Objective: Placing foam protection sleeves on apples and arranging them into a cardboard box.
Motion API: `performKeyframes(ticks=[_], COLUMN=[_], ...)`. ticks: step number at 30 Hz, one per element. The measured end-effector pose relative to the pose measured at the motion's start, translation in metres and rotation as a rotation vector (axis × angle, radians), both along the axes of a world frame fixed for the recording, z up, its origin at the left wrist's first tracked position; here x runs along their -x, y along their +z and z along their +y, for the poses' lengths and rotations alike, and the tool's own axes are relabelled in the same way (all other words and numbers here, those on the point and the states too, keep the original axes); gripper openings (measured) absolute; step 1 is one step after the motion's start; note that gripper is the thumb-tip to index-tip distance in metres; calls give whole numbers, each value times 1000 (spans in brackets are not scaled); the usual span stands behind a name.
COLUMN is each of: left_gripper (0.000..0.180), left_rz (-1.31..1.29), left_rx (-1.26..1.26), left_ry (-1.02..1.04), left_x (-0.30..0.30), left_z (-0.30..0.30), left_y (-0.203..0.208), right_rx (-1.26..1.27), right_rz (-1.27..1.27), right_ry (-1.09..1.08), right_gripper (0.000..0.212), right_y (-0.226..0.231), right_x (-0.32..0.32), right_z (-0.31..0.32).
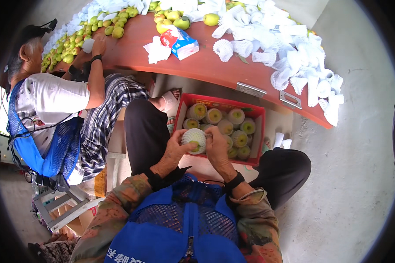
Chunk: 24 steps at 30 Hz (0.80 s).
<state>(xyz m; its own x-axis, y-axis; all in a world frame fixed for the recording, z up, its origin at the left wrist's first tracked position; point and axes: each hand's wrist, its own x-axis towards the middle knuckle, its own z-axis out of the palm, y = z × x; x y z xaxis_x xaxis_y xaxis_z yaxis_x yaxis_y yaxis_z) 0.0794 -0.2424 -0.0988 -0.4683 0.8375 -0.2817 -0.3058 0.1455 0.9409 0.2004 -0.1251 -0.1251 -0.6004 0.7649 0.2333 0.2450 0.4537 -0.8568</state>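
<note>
Above my lap, at the near left corner of a red box, I hold a yellow-green pear (196, 146) that sits in a white foam net sleeve (190, 136). My left hand (176, 151) wraps round its left side, the thumb pressed on the bare fruit. My right hand (217, 147) is closed at the sleeve's right edge, its fingertips pinching the net. Just beyond, the red box (261, 131) holds several pears (213, 115) in the same white sleeves, standing close together. My hands hide part of the box's near left side.
A reddish-brown table (131, 51) curves across the far side, bearing loose pears (70, 46), a heap of white foam sleeves (289, 48) and a tissue pack (180, 43). At the left, a seated co-worker (59, 94) reaches to the table. A grey stool (63, 206) stands behind them.
</note>
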Motion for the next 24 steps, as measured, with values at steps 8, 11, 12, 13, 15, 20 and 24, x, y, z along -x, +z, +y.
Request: performKeyframes(ticks=[8,11,12,13,15,20,24], left_gripper=[62,65,65,65,66,63,62], left_rz=[159,282,281,347,412,387,327], left_rx=[-27,18,18,39,59,37,15], left_ry=[69,76,67,64,55,113,138], left_x=[3,5,6,7,7,7,12], left_z=[-5,-7,-8,-9,-8,-8,0], left_y=[-1,-9,-11,-12,-13,-11,-9], right_rx=[379,401,494,496,450,376,564], right_rz=[40,-33,-44,-42,-30,57,188], right_ry=[3,54,69,60,16,10,44], right_gripper=[30,27,25,25,21,17,19], right_y=[-27,-44,-45,-47,-46,-48,-44], right_x=[10,11,12,13,14,17,20], right_z=[-14,-12,-12,-14,-18,-22,-19])
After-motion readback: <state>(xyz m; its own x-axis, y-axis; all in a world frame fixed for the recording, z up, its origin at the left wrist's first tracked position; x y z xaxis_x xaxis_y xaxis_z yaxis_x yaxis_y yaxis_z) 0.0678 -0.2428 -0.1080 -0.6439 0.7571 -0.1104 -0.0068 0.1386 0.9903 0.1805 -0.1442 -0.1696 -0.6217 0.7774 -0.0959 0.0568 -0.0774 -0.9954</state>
